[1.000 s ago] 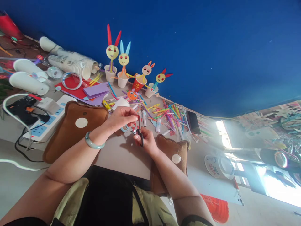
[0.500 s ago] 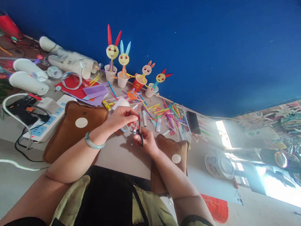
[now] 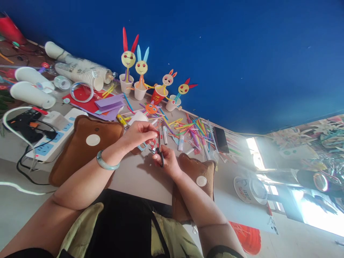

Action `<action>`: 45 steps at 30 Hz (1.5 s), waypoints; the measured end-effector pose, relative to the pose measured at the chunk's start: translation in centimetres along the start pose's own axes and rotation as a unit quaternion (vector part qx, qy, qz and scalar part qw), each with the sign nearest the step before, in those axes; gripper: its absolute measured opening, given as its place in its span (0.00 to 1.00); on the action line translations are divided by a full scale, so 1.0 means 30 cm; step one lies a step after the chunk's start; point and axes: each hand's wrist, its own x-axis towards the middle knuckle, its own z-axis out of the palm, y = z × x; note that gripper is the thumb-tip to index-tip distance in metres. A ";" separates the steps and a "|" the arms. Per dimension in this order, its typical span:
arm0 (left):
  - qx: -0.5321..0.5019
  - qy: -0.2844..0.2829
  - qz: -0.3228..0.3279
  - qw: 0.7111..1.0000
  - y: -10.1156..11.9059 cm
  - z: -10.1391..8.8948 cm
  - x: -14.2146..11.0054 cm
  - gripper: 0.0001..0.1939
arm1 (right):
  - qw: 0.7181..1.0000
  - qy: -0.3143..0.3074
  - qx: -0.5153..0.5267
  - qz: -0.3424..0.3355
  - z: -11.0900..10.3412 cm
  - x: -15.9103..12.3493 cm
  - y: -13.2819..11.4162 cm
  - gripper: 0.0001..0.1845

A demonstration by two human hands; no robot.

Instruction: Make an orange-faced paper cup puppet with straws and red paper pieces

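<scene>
My right hand (image 3: 168,161) is closed around black-handled scissors (image 3: 161,158), whose blades point away from me. Close to the blades, my left hand (image 3: 138,135) pinches something small at its fingertips. A hint of red shows there, but the piece is too small to make out. Under and behind the hands lie markers such as a white one (image 3: 165,136) and a second pair of scissors with a light blue handle (image 3: 142,147). An orange paper face (image 3: 151,108) lies beyond my left hand, beside a white paper cup (image 3: 138,117).
Cup figures with paper rabbit heads, one in a red cup (image 3: 159,95), stand along the blue wall (image 3: 215,53). Brown plush pads (image 3: 77,154) flank my arms. Purple paper (image 3: 110,103), a power strip (image 3: 45,148), coloured sticks (image 3: 199,130) and a phone (image 3: 220,139) lie around.
Hardly anything differs. Both hands keep nearly the same place and grip, with the scissors still by my left fingertips.
</scene>
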 end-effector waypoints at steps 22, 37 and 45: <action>0.006 0.044 0.007 0.999 0.005 -0.038 0.009 0.08 | 0.992 0.106 0.006 -0.060 -0.003 0.005 0.016 0.26; 0.319 -0.077 0.003 0.945 0.024 -0.155 0.020 0.08 | 0.966 0.216 -0.056 -0.131 -0.007 0.003 0.003 0.21; 0.489 -0.150 -0.051 0.858 -0.050 -0.101 0.032 0.07 | 0.972 0.196 -0.039 -0.123 -0.011 0.005 0.009 0.21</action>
